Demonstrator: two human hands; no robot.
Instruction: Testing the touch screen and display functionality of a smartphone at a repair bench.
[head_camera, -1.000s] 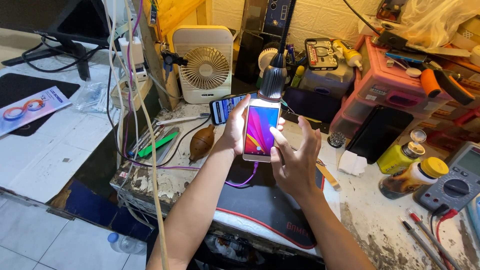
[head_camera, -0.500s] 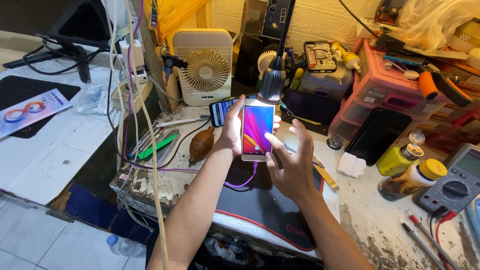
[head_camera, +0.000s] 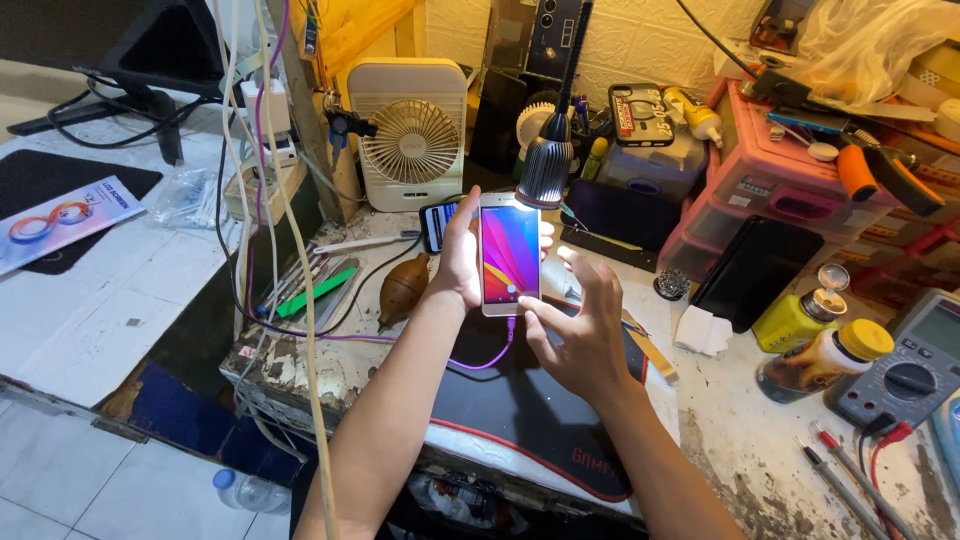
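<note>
since the earlier frames the right hand (head_camera: 580, 335) sits a little lower against the white smartphone (head_camera: 509, 254), its thumb now at the phone's bottom edge, while the phone stays upright in nearly the same spot under the lamp. the left hand (head_camera: 462, 255) grips the phone along its left edge, fingers wrapped behind it and thumb on the side. the screen is lit in bands of pink, orange and purple. the right hand's fingers are loosely spread and half curled just beside the phone's right edge, not clamped on anything; the thumb touches near the lower end. a purple cable (head_camera: 487, 356) plugs into the phone's bottom and loops down over the black desk mat (head_camera: 520, 410). the black lamp head (head_camera: 545, 170) hangs just above the phone's top edge. behind it stands a small cream desk fan (head_camera: 408, 135). a brown rubber blower (head_camera: 404, 288) lies left of the left wrist. to the right are a yellow bottle (head_camera: 795, 318), an amber bottle with a yellow cap (head_camera: 822, 361) and a multimeter (head_camera: 905, 360).
</note>
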